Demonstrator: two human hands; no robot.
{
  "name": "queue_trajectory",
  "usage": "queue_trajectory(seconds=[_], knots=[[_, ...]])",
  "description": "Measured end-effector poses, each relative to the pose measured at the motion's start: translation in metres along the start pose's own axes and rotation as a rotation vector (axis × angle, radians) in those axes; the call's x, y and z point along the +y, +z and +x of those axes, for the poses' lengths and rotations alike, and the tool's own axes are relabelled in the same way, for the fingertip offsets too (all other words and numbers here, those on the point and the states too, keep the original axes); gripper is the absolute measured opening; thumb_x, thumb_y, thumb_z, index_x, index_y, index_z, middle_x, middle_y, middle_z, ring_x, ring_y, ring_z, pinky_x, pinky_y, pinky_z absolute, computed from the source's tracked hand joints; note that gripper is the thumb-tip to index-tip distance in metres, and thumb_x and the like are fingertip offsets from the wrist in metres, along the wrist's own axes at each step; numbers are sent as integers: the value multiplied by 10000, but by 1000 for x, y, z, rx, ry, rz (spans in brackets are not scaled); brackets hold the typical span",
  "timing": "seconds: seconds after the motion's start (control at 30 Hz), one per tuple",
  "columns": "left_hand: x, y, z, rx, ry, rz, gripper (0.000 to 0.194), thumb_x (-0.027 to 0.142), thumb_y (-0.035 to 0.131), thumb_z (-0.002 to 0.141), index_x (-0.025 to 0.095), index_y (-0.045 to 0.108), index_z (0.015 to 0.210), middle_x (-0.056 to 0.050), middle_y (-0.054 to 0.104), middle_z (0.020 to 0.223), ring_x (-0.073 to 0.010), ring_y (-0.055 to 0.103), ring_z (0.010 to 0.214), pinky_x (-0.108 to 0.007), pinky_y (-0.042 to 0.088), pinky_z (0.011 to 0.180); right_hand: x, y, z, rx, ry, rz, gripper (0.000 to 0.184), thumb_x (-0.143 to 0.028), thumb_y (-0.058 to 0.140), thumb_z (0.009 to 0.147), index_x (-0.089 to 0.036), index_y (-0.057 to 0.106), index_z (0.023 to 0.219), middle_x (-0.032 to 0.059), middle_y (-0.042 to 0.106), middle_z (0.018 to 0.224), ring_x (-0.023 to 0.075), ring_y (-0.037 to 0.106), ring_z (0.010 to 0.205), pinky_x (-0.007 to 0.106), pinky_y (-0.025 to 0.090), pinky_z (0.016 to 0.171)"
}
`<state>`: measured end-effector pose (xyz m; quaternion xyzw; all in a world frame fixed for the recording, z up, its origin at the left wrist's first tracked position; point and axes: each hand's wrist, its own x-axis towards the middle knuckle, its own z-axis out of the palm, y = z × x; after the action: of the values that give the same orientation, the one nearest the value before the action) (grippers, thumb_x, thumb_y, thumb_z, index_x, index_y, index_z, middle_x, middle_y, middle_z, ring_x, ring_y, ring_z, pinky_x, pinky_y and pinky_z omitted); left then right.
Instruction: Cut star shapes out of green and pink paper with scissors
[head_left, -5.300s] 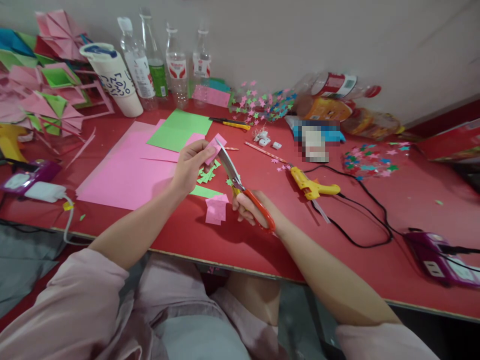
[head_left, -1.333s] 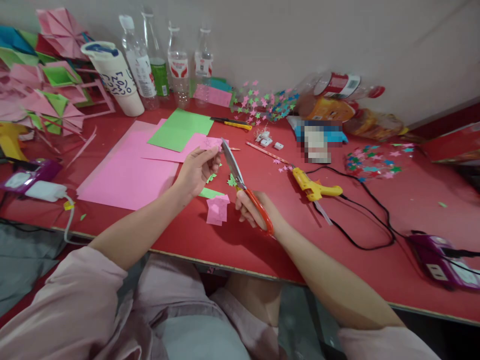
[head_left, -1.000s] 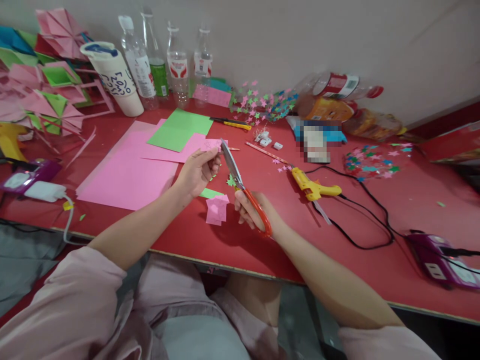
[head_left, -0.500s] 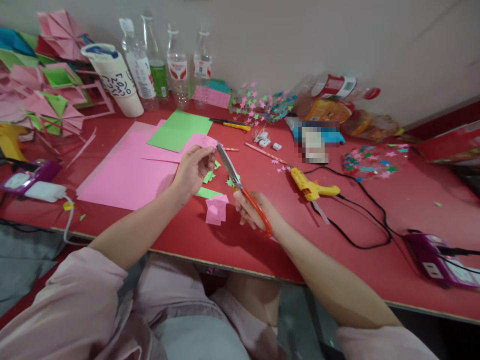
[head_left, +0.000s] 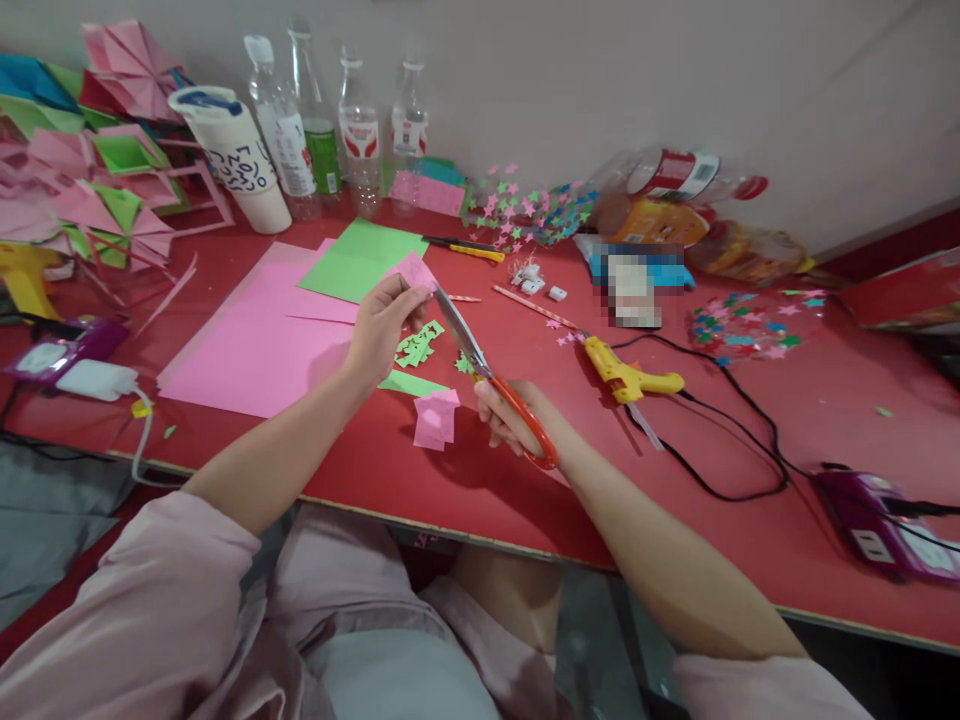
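Note:
My left hand [head_left: 384,325] pinches a small piece of pink paper [head_left: 415,270] above the table. Orange-handled scissors [head_left: 517,408] are held in my right hand [head_left: 510,415], their blades pointing up and left with the tips at the paper's right edge. Whether the blades are parted is hard to tell. Below the hands lie green paper stars [head_left: 421,345], a green paper strip [head_left: 412,384] and several small pink paper pieces [head_left: 436,418]. Large pink sheets [head_left: 240,345] and a green sheet [head_left: 364,258] rest beside my left hand.
A yellow glue gun [head_left: 626,372] with a looping black cord lies to the right, near a purple power strip [head_left: 885,520]. Bottles [head_left: 361,140] and a white tumbler [head_left: 244,175] stand along the wall. A yellow-and-black cutter [head_left: 472,250] lies behind the hands. Folded paper shapes [head_left: 127,170] fill the left.
My left hand has tilted and shifted slightly left, and the pink paper now looks smaller, uncovering more green stars. My right hand with the scissors has moved slightly right.

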<state>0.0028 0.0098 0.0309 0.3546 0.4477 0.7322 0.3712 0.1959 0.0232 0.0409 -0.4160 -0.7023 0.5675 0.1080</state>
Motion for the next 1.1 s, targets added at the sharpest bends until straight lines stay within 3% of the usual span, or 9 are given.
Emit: queue_trajectory(seconds=[0.17,0.5,0.63,0.83,1.1], knots=[[2,-6,7,-73,55,73,151,176,549,751,162,519,604,52,488,509,-22,436,430,-169,349,439,0,-1,0,-36,-41,6,534,-707,506,713,-206,420,547,-97,318,322,57,345,246,222,424,365],[3,-10,9,-73,108,111,155,156,547,738,163,514,586,59,466,482,-18,407,422,-157,325,423,-2,-2,0,-12,10,-28,475,-620,535,751,-198,439,555,-86,329,334,62,344,262,228,364,341],[3,-12,11,-103,100,111,151,152,559,723,161,527,576,58,453,457,-18,390,415,-156,300,409,-2,-2,0,-43,-28,-16,433,-572,520,777,-198,436,576,-100,323,339,53,338,271,234,426,412],[3,-11,10,-138,85,127,148,138,561,708,163,525,567,58,440,448,-20,368,404,-163,289,403,3,-4,3,-57,-28,-48,429,-578,514,774,-193,460,595,-99,330,327,63,378,283,228,433,426],[3,-11,9,-137,74,111,154,140,558,708,164,520,560,56,432,441,-23,363,409,-169,279,411,5,-4,3,-47,-54,-41,496,-653,496,766,-199,439,575,-75,343,341,74,396,280,217,348,339]])
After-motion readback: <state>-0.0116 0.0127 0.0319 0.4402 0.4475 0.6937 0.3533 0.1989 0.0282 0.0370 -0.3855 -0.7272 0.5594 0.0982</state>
